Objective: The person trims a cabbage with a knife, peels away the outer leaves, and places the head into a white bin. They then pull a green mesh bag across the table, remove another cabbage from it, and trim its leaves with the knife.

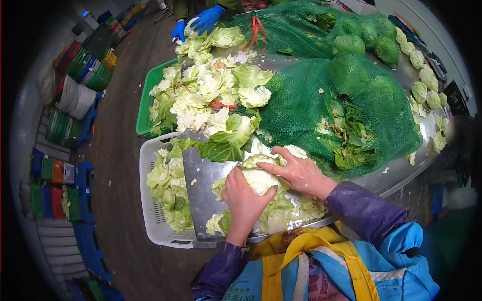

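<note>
At the near edge of the metal table (pixel 203 173), a pale cabbage head (pixel 260 180) sits between my two hands. My left hand (pixel 245 198) is wrapped round its left and lower side. From the upper right, my right hand (pixel 296 171) presses on its top, the thumb pointing left. A thin dark edge, perhaps a blade, runs across the cabbage between my hands; its handle is hidden. Loose cabbage leaves (pixel 293 208) lie under and around my hands. A large green leaf (pixel 226 143) rests just beyond them.
Green mesh sacks (pixel 296 105) of cabbages fill the table's middle and right. A white basket (pixel 150 213) and a green crate (pixel 145 108) hold leaves at the left. Across the table are a co-worker's blue-gloved hands (pixel 207 20). Several cabbages (pixel 427 78) line the far right edge.
</note>
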A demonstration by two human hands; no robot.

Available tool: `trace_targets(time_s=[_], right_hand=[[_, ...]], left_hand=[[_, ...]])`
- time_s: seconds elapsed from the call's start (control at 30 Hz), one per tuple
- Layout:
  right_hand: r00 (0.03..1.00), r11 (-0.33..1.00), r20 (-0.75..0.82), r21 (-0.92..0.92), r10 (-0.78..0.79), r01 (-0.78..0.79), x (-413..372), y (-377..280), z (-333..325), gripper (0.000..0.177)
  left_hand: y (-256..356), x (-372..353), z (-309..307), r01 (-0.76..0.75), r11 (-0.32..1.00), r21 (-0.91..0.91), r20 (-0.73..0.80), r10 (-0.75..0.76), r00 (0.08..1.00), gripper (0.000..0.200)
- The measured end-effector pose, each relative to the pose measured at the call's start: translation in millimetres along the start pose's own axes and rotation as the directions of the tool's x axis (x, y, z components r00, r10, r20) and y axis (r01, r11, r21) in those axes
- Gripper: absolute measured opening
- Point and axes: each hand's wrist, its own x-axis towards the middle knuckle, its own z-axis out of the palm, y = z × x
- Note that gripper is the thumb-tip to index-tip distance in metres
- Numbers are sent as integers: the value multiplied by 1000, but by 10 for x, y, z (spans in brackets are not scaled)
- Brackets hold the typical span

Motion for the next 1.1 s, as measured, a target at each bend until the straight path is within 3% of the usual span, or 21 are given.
trace_targets(time_s=[0.2,0.3,0.37,0.43,0.53,0.57,0.67,0.7,0.77,0.9,0.97,1.0,1.1], right_hand=[[1000,996,-11,-87,-22,21,182,162,67,55],[994,994,69,-77,80,-74,286,205,8,51],[997,987,82,160,4,-17,273,260,100,50],[999,973,38,233,-3,-6,327,292,145,52],[976,951,25,223,214,-214,462,328,292,40],[977,951,23,226,211,-211,503,345,344,40],[974,952,-28,220,226,-214,575,315,414,36],[974,952,-30,221,226,-214,598,292,395,36],[961,933,49,233,271,-275,613,273,368,42],[932,900,114,240,345,-363,572,258,489,43],[961,939,-7,218,275,-267,507,77,560,43],[961,940,63,199,270,-277,478,-36,527,45],[975,937,42,272,218,-221,431,-189,534,47]], left_hand=[[62,-14,50,11,1000,-20,2,-11,1000,100],[72,-46,64,-7,1000,-4,1,7,1000,101],[31,-82,102,-4,1000,-29,-7,4,1000,102],[-61,-161,104,-184,980,-75,-101,176,979,98],[-129,-274,71,-300,954,-4,-30,300,954,89],[-160,-268,58,-300,954,1,-32,300,953,89],[-328,-254,-35,-210,945,-249,-3,216,976,81],[-410,-261,-85,-211,946,-248,-3,217,976,81],[-606,-313,-167,-200,914,-353,45,230,972,82],[-665,-417,-378,-195,956,-220,112,224,968,86],[-424,-433,-507,-205,966,-158,89,220,971,87],[-305,-412,-503,-218,971,-99,70,225,972,88],[30,-370,-244,-180,983,30,17,180,984,89]])
